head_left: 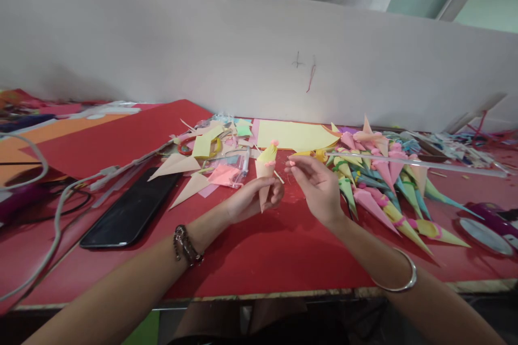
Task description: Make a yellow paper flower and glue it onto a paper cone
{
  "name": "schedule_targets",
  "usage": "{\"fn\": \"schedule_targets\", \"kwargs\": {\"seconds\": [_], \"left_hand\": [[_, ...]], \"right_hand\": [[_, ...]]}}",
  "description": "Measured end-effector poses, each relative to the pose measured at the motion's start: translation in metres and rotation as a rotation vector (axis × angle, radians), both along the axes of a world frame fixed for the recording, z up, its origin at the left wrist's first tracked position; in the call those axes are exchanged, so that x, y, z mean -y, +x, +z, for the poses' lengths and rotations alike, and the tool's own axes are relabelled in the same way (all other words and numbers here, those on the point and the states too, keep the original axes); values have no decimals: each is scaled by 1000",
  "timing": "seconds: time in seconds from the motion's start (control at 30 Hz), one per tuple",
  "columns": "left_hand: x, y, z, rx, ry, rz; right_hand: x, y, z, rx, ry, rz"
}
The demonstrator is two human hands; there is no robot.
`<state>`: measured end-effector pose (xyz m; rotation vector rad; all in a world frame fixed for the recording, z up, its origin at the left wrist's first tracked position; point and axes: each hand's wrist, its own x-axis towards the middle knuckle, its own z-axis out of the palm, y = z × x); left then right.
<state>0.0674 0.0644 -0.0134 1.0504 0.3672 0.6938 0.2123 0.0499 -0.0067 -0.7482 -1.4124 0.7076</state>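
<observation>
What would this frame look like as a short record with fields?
Left hand: holds a peach paper cone, tip down, yellow and pink at its top
Right hand: small pink bit at the fingertips, apart from the cone
Right side: pile of decorated cones
Left side: black phone-like device, pale paper pieces
Wrists: dark bracelet left, silver bangle right
Surface: red tabletop
</observation>
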Motion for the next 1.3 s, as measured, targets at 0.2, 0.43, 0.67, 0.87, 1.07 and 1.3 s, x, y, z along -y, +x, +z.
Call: {"fn": "schedule_targets", "kwargs": {"seconds": [0.2, 0.43, 0.67, 0.87, 1.07, 1.3], "left_hand": [[2, -1, 0, -26, 13, -133], [3, -1, 1, -55, 19, -254], [3, -1, 3, -66, 22, -208], [5, -2, 4, -19, 47, -198], [7, -4, 3, -13, 68, -301], [8, -5, 2, -76, 104, -381]], "right_hand": [[2, 1, 5, -12, 3, -28], [-8, 4, -3, -112, -107, 67], [-6, 3, -1, -170, -240, 164], [-2, 3, 2, -90, -244, 366], [0, 4, 4, -47, -308, 532], [0, 5, 6, -151, -433, 551]]}}
